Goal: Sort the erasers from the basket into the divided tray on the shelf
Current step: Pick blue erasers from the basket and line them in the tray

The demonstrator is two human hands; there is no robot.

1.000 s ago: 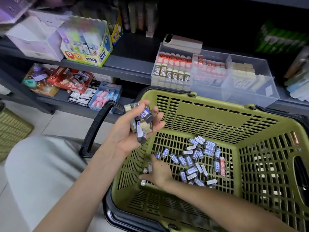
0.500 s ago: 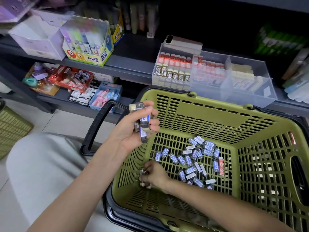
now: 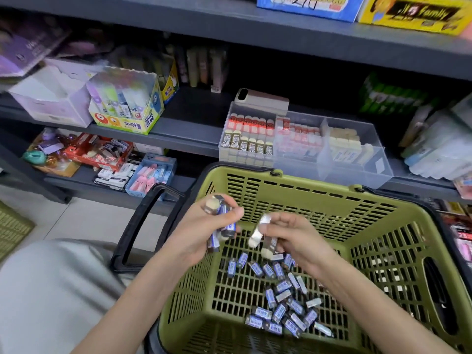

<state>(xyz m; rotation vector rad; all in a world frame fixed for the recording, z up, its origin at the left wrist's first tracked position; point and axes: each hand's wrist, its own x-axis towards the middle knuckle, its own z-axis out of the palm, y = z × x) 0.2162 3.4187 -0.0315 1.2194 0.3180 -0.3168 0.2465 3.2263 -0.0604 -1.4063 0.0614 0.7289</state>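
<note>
A green slatted basket (image 3: 398,226) sits in front of me with several blue-sleeved erasers (image 3: 278,297) loose on its floor. My left hand (image 3: 196,233) is raised over the basket's left rim and grips a bunch of blue-sleeved erasers (image 3: 222,221). My right hand (image 3: 291,236) is lifted just to its right and pinches a couple of erasers (image 3: 258,233), their pale ends pointing down. The clear divided tray (image 3: 357,172) stands on the shelf behind the basket, with rows of erasers in its compartments.
A phone (image 3: 260,98) lies behind the tray. A glue-stick box (image 3: 127,121) and a white carton (image 3: 48,98) stand on the shelf to the left. The basket's black handle (image 3: 135,226) hangs down on its left side. More stationery fills the lower shelf.
My right hand has come up off the basket floor with erasers in its fingers and now sits close beside my left hand. The camera has tilted upward.
</note>
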